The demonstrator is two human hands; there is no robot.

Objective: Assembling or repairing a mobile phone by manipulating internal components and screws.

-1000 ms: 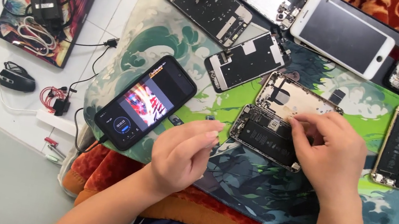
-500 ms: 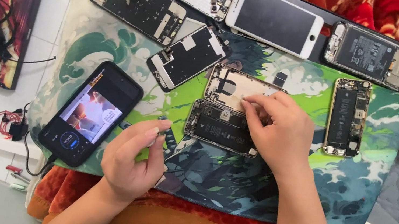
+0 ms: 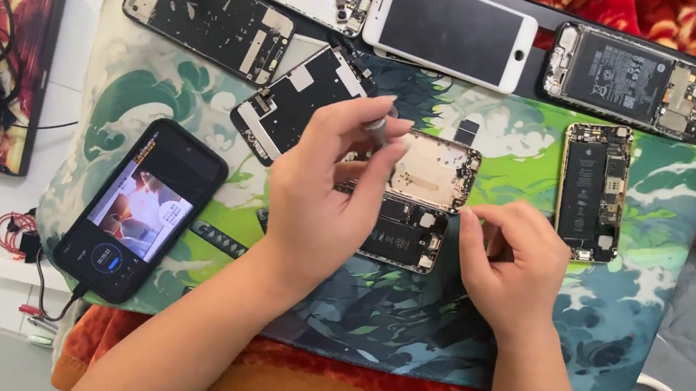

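Left hand [image 3: 325,191] fingers clamped on screwdriver [image 3: 376,126] above opened phone [image 3: 409,199]; right hand [image 3: 507,267] fingers curled at its edge.

**Opened phone on the mat**

Opened phone chassis with pale metal shell and dark battery [image 3: 412,199], lying flat mid-mat, face up, partly hidden under fingers. Small grey cylindrical screwdriver handle [image 3: 376,126] held upright just above its upper left corner.
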